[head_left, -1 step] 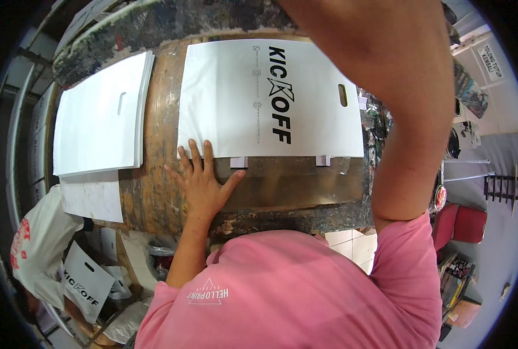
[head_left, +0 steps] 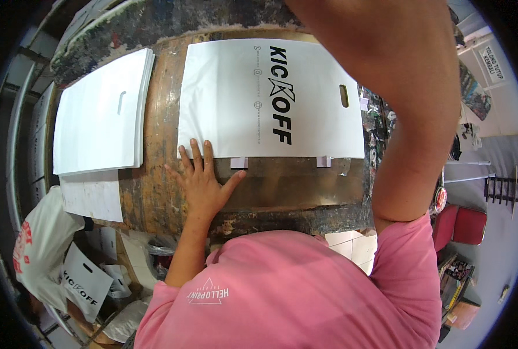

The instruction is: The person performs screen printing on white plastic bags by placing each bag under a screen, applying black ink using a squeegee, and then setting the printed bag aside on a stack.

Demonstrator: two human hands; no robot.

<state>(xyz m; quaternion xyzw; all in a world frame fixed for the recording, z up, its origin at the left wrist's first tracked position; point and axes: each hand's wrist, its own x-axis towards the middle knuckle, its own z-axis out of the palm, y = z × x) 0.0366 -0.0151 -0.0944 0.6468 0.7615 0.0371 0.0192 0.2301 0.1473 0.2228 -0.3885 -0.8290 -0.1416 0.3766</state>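
Printed bag: flat on tabletop. Bag stack: left of it, same tabletop, overlapping a sheet. Chair: at right, beyond the tabletop.

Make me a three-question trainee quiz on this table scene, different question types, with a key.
1. True or false: the left hand is at the upper right corner of the printed bag.

2. What lies on the table to the left of the printed bag?
a) red chair
b) white stack
c) pale tabs

3. Fill in: the handle slot is nearest the printed bag's ____ edge.

Key:
1. False; it is spread at the lower left corner.
2. b
3. right
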